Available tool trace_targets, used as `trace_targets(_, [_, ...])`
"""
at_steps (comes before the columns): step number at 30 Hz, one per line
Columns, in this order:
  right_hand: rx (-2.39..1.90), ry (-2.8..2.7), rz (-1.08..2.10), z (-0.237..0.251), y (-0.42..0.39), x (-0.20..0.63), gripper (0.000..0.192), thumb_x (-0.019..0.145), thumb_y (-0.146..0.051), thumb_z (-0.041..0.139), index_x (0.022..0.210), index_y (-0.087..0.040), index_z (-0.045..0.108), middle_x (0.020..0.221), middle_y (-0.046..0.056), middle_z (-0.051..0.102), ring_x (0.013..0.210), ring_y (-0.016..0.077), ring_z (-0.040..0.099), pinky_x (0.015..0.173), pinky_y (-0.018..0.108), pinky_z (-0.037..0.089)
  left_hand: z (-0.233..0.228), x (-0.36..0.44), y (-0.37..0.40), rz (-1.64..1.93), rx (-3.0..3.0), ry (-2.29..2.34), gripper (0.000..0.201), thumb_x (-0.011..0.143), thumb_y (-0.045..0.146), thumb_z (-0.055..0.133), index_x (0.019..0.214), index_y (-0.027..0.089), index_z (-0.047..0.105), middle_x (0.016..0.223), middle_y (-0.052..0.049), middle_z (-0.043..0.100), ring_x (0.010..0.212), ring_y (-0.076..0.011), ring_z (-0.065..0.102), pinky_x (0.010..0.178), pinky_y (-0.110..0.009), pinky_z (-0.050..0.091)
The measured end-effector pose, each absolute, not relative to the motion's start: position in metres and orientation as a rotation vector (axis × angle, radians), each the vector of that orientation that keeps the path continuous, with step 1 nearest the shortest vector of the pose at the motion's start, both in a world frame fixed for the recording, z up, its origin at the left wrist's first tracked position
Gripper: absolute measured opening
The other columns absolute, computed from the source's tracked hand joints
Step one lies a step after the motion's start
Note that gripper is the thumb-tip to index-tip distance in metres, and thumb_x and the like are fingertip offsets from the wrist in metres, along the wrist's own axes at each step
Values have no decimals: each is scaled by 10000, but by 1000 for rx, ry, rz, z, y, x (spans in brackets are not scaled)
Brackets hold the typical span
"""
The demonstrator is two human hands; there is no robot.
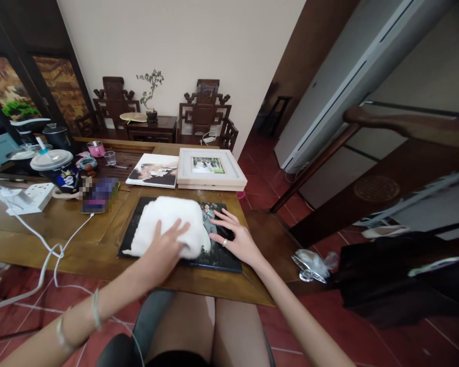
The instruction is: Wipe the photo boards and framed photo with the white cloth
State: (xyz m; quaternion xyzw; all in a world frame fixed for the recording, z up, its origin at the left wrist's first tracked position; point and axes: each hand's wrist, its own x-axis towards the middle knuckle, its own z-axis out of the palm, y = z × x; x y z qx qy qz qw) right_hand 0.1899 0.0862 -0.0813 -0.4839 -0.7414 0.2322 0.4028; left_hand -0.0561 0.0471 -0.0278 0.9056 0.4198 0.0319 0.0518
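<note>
**Cloth [164,214] laid over a photo [224,261] on a wooden table [87,250]**

The photo, dark and flat, is set near the table's front edge, with its middle and much of its left side covered by the white cloth. A standing figure is shown on the uncovered part. On the cloth, the left hand [167,252] is rested, slightly blurred, its fingers spread. Two bracelets [95,308] are worn on that arm. By the right hand [240,243], its fingers also parted, the photo's right part is touched; a ring [224,242] is worn. The two hands are held apart.

Just behind the photo, a print [143,171] and a pale frame [231,171] are laid side by side. To the left, a phone [99,194] is plugged into a cable [75,229]; a lidded cup [55,162] and a white power strip [36,198] are placed farther left. Beyond the table, dark chairs [207,107] and a small potted tree [151,86] are seen before a plain wall [222,41].
</note>
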Motion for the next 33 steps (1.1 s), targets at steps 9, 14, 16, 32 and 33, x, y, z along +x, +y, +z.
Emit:
trace_targets(9, [-1223,-1883,577,-79,85,190,361,769,-391,703,1111,-275,694,1355,82,559,1365,293,363,1091,556,321,-19,-66,0,12,2728,1041,341,817,39,493,1036,221,680,1543,-46,274,1426,-311,225,1113,-637,181])
trace_targets(14, [-1233,-1874,579,-80,86,190,358,760,-400,712,1100,-287,698,1346,71,568,1367,293,360,1094,564,313,-11,-52,92,3,2669,1197,381,870,50,431,1162,215,613,1537,-82,289,1440,-309,173,1066,-686,198])
trace_targets(16, [-1230,-1872,585,-80,86,190,359,763,-402,709,1101,-282,698,1342,72,572,1370,289,355,1098,561,309,-12,-46,122,52,2661,1304,379,912,99,418,1231,235,571,1541,-74,281,1443,-323,145,1053,-706,183])
trace_targets(32, [-1196,-1898,582,-81,87,191,348,785,-379,677,1119,-284,691,1351,74,562,1367,295,360,1091,564,318,-38,-62,-14,68,2795,1030,265,820,85,563,988,233,703,1553,-44,238,1434,-333,184,1115,-666,51])
trace_targets(33, [-1199,-1900,580,-81,87,191,349,782,-381,681,1117,-282,693,1351,75,562,1368,296,359,1092,564,317,-32,-62,-2,40,2762,1063,306,814,54,541,1004,238,695,1551,-43,245,1435,-326,185,1105,-678,94])
